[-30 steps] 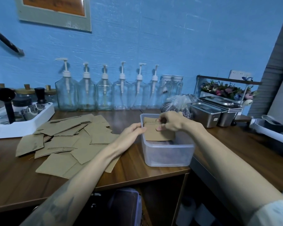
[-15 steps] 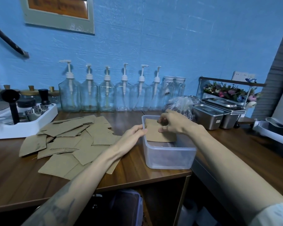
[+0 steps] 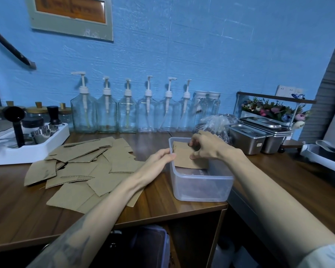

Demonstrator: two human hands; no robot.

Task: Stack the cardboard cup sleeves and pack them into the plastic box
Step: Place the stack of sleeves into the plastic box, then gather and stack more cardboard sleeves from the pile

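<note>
Wooden counter [image 3: 162, 207]: both hands, right [image 3: 209, 147] gripping, left [image 3: 160, 157] flat, partly hide boxed sleeves [image 3: 186, 159].

Tan, ribbed cardboard cup sleeves [image 3: 81, 169] strewn over a dark wood-grain desk [image 3: 17, 213], beside a frosted clear plastic box [image 3: 201, 187], before a textured blue wall [image 3: 182, 45].

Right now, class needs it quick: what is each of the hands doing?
Left hand: open, fingertips on the plastic box rim.
Right hand: pinching the stack of sleeves in the box.
</note>
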